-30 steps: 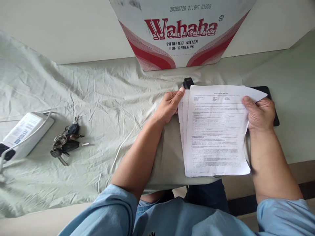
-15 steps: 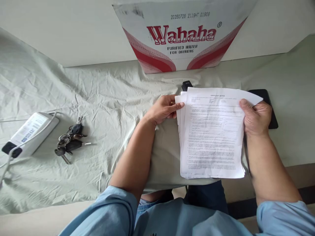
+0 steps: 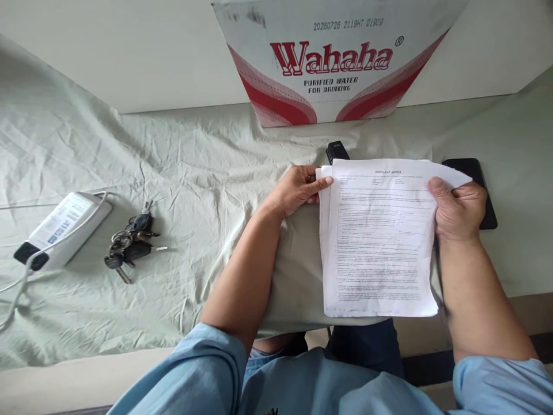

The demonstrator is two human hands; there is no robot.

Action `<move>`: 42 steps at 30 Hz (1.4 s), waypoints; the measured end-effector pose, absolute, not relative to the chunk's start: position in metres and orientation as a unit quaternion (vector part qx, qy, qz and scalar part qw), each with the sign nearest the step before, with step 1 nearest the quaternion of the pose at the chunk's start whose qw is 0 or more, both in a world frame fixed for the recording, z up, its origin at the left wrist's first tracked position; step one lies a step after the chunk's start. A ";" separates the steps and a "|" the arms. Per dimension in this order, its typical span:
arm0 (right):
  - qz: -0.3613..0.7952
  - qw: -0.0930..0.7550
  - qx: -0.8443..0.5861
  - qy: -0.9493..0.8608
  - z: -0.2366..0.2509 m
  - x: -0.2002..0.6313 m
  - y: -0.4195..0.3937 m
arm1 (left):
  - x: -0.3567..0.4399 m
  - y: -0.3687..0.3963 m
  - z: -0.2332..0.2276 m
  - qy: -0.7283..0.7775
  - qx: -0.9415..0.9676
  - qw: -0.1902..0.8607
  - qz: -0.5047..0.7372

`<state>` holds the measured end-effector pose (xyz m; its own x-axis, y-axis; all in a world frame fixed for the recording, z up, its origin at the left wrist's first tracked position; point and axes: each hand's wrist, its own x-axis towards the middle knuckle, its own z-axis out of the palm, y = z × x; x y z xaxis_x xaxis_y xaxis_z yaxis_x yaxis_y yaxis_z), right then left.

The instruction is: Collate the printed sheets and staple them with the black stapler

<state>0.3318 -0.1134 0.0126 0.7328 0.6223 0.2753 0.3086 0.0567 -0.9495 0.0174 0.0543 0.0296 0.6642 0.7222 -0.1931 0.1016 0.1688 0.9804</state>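
Note:
A stack of printed white paper sheets (image 3: 378, 242) lies over the near edge of a cloth-covered table (image 3: 194, 173). My left hand (image 3: 300, 189) pinches the stack's upper left corner, thumb on top. My right hand (image 3: 458, 208) grips the upper right edge, where the corner is bent up. The sheets are slightly fanned along the left side. A small black object (image 3: 337, 151) pokes out just behind the top of the paper; most of it is hidden.
A Wahaha water carton (image 3: 332, 63) stands against the wall at the back. A black phone (image 3: 477, 187) lies behind my right hand. A bunch of keys (image 3: 132, 246) and a white power strip (image 3: 63, 227) with cable sit at the left.
My left hand slid from the stack's top edge down to its left corner and pinched it. The fanned sheets have drawn closer together. The view shifted slightly.

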 end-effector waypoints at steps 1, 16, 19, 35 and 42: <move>0.122 0.646 -0.672 -0.342 0.013 0.332 -0.113 | 0.017 0.055 0.029 0.333 0.599 0.690 0.233; 0.080 0.640 -0.682 -0.344 0.019 0.335 -0.110 | 0.015 0.058 0.028 0.350 0.603 0.681 0.222; 0.080 0.634 -0.685 -0.350 0.019 0.334 -0.110 | 0.015 0.057 0.030 0.347 0.612 0.677 0.216; 0.058 0.628 -0.676 -0.381 0.014 0.334 -0.111 | 0.016 0.055 0.035 0.321 0.642 0.661 0.220; -0.046 0.655 -0.648 -0.386 0.011 0.342 -0.107 | 0.019 0.056 0.030 0.308 0.620 0.683 0.234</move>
<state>0.3419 -0.1071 0.0111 0.6976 0.4405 0.5650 0.5599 0.1568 -0.8136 0.0193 0.0561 0.0301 0.7009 0.7011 -0.1311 0.0631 0.1221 0.9905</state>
